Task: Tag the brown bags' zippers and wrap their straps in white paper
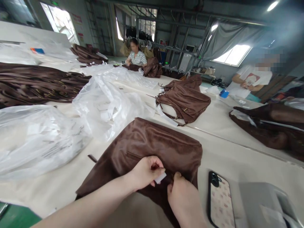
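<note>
A dark brown leather-look bag (pixel 152 136) lies on the table in front of me, with a short zip line on its face. My left hand (pixel 146 172) rests over the bag's middle, thumb and fingers pinched on a small white tag (pixel 160 178). Just to its right, my right hand (pixel 184 196) has its fingers closed on the bag near its dark opening. What sits between those right fingertips is mostly hidden.
A phone (pixel 222 199) in a patterned case and a grey device (pixel 268 202) lie at right. Clear plastic bags (pixel 42 139) cover the left side. More brown bags (pixel 185 99) lie beyond, beside a pile of brown straps (pixel 35 84). Two people (pixel 137 57) are across the table.
</note>
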`<control>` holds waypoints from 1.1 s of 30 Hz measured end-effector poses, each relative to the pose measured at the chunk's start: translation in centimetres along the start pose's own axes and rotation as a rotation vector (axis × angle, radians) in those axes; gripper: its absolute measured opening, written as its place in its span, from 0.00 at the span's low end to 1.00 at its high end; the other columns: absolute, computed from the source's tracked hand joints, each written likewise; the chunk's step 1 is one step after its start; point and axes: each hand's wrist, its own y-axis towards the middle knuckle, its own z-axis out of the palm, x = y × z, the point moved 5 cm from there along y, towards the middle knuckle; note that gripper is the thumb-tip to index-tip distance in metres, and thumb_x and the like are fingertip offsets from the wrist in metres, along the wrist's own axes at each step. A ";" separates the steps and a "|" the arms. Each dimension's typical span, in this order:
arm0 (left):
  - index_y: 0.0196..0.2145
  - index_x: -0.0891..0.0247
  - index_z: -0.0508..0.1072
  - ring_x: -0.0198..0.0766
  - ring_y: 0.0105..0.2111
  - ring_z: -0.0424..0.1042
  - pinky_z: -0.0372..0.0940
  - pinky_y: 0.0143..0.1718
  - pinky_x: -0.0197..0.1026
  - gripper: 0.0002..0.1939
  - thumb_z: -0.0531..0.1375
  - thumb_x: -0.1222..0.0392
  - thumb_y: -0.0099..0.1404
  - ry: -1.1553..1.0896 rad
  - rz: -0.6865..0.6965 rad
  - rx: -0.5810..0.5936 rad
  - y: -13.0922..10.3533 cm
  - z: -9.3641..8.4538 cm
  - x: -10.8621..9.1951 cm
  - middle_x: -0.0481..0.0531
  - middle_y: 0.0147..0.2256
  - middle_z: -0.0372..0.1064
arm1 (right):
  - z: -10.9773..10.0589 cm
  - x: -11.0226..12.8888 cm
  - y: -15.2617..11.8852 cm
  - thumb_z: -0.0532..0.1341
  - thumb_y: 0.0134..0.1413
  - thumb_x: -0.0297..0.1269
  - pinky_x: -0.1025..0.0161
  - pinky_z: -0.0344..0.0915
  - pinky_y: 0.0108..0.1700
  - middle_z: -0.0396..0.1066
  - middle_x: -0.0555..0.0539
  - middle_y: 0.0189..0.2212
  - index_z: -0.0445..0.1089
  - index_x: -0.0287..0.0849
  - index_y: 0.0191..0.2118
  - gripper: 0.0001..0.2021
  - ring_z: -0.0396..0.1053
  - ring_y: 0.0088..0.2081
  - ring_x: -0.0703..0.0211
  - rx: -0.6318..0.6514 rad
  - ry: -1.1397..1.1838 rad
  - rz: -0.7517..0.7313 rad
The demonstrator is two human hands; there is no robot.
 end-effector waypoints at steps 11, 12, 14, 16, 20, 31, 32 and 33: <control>0.37 0.67 0.67 0.31 0.22 0.69 0.64 0.25 0.33 0.14 0.63 0.57 0.54 -0.075 -0.052 0.096 -0.6 0.2 -0.5 0.46 0.23 0.68 | 1.4 -0.3 0.2 0.53 0.53 0.25 0.61 0.53 0.30 0.71 0.50 0.25 0.64 0.44 0.30 0.08 0.72 0.29 0.56 -0.054 0.256 -0.257; 0.36 0.67 0.68 0.31 0.23 0.69 0.64 0.26 0.33 0.13 0.63 0.59 0.54 -0.049 -0.044 0.102 -0.6 0.2 -0.5 0.47 0.24 0.69 | 1.4 -0.3 0.2 0.53 0.53 0.25 0.61 0.53 0.30 0.71 0.50 0.25 0.64 0.45 0.30 0.07 0.71 0.28 0.56 -0.069 0.286 -0.252; 0.33 0.67 0.68 0.32 0.23 0.69 0.63 0.25 0.34 0.09 0.61 0.62 0.53 0.022 -0.026 0.079 -0.6 0.3 -0.4 0.47 0.23 0.70 | 1.1 -0.6 0.0 0.53 0.52 0.26 0.61 0.52 0.30 0.70 0.51 0.24 0.63 0.45 0.29 0.07 0.70 0.27 0.58 -0.091 0.349 -0.228; 0.30 0.66 0.68 0.33 0.22 0.69 0.63 0.24 0.33 0.06 0.60 0.62 0.54 0.106 -0.036 0.039 -0.6 0.3 -0.1 0.47 0.22 0.70 | 0.8 -0.7 -0.1 0.53 0.52 0.27 0.62 0.52 0.29 0.69 0.52 0.23 0.62 0.45 0.29 0.06 0.68 0.26 0.59 -0.092 0.403 -0.206; 0.28 0.64 0.68 0.35 0.22 0.71 0.61 0.21 0.33 0.06 0.58 0.58 0.57 0.310 -0.027 -0.030 -0.6 0.4 0.2 0.47 0.21 0.71 | 0.6 -0.6 -0.3 0.53 0.53 0.29 0.62 0.51 0.29 0.68 0.52 0.23 0.61 0.45 0.28 0.06 0.67 0.25 0.60 -0.051 0.450 -0.173; 0.28 0.62 0.69 0.33 0.24 0.71 0.61 0.25 0.32 0.05 0.56 0.61 0.61 0.464 0.192 -0.076 -1.0 0.6 -0.6 0.47 0.24 0.72 | 0.4 -0.6 0.0 0.54 0.55 0.34 0.65 0.54 0.26 0.70 0.52 0.23 0.66 0.46 0.28 0.07 0.66 0.24 0.61 0.069 0.711 -0.054; 0.29 0.62 0.70 0.33 0.25 0.72 0.61 0.26 0.32 0.05 0.55 0.62 0.61 0.482 0.209 -0.092 -1.0 0.7 -0.7 0.47 0.25 0.73 | 0.4 -0.6 -0.1 0.54 0.54 0.34 0.65 0.54 0.27 0.71 0.52 0.23 0.66 0.46 0.28 0.06 0.66 0.24 0.61 0.064 0.709 -0.057; 0.29 0.62 0.70 0.33 0.26 0.72 0.62 0.27 0.32 0.05 0.55 0.62 0.61 0.497 0.226 -0.108 -1.1 0.8 -0.9 0.47 0.26 0.73 | 0.5 -0.6 -0.1 0.55 0.54 0.34 0.65 0.54 0.27 0.71 0.52 0.24 0.66 0.46 0.28 0.06 0.66 0.25 0.61 0.058 0.705 -0.061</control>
